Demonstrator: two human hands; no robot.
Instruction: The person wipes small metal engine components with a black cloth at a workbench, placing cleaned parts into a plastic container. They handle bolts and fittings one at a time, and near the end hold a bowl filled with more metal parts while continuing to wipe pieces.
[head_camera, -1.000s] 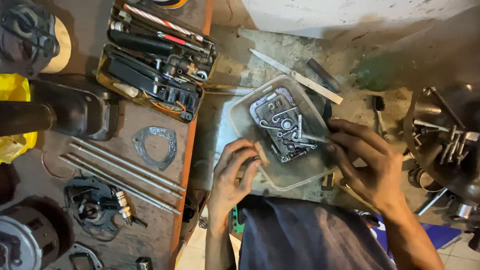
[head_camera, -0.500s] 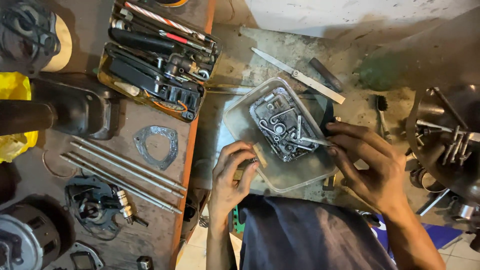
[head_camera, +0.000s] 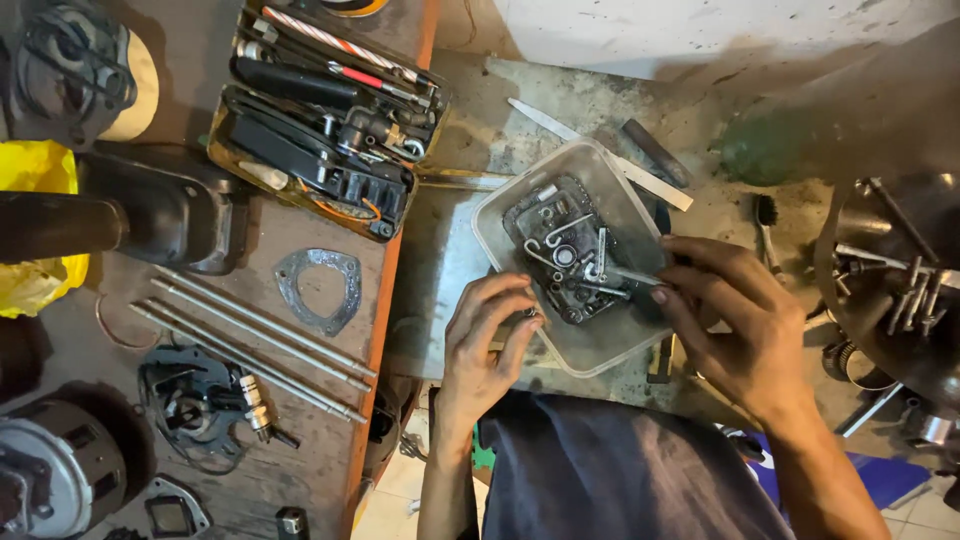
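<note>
Over the plastic tub (head_camera: 520, 200) of metal parts, two hands at work.
Left hand (head_camera: 485, 335) curls at the tub's near edge, pinching a small part; right hand (head_camera: 735, 320) pinches a thin rod (head_camera: 632, 274) inside; three long rods (head_camera: 250, 335) lie on the bench (head_camera: 300, 420).

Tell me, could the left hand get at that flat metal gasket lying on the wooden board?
Probably yes. The left hand rests at the near edge of the clear plastic tub, pinching something small. The gasket lies flat on the board to its left, uncovered, with nothing standing between them; the long rods lie beside it.
</note>
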